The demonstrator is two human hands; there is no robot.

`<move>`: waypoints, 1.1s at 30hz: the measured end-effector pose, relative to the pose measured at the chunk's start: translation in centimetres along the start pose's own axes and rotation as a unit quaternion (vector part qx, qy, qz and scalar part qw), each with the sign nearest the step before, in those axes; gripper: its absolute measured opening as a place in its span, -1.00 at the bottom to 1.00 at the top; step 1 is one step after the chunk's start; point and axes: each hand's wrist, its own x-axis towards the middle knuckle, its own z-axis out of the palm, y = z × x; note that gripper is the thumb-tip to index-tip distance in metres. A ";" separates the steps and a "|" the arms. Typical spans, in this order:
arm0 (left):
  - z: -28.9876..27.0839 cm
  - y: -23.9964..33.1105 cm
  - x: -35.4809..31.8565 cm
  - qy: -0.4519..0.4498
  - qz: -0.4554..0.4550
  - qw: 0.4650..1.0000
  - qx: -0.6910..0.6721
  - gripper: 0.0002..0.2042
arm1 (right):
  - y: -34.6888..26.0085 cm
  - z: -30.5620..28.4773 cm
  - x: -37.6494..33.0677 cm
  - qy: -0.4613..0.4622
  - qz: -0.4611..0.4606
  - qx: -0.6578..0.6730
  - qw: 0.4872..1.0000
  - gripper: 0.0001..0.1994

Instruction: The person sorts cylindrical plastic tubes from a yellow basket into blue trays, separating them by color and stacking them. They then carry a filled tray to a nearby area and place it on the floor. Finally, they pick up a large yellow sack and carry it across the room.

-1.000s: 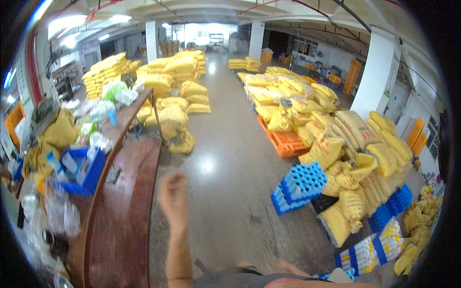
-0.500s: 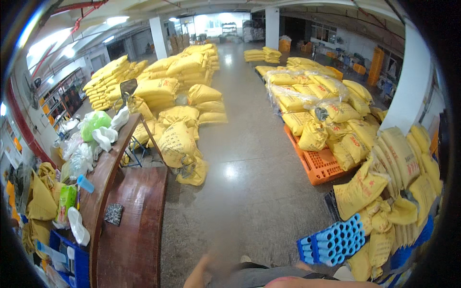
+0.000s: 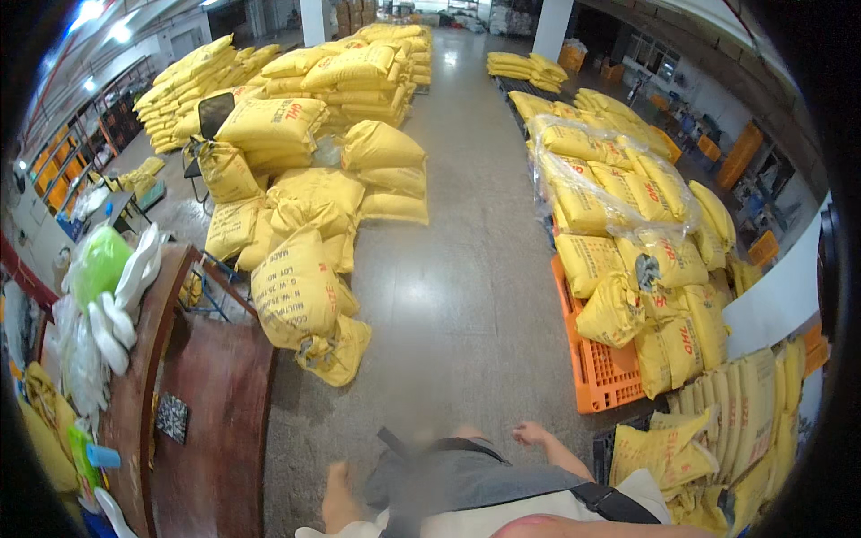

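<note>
Now | left hand (image 3: 338,498) blurred, fingers unreadable | right hand (image 3: 531,435) fingers released, pointing left, above floor (image 3: 466,305)

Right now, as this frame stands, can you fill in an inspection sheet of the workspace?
Surface: brown wooden counter on the left; grey polished floor ahead.
Job's things: grey fabric with a black strap, between the two hands.
Clutter: white and green bags and a small dark patterned pad on the counter.
Hands: right hand open and empty beside the fabric; left hand low, its grip unclear.
Cables: nothing seen.
Surroundings: stacked yellow sacks on both sides, an orange pallet under the right stack, a white pillar far back.
</note>
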 end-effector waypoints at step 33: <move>82.1 107.7 24.9 0.091 0.183 0.926 -0.318 -0.73 | -142.5 -26.4 101.7 0.031 -0.625 -0.603 0.494 -0.72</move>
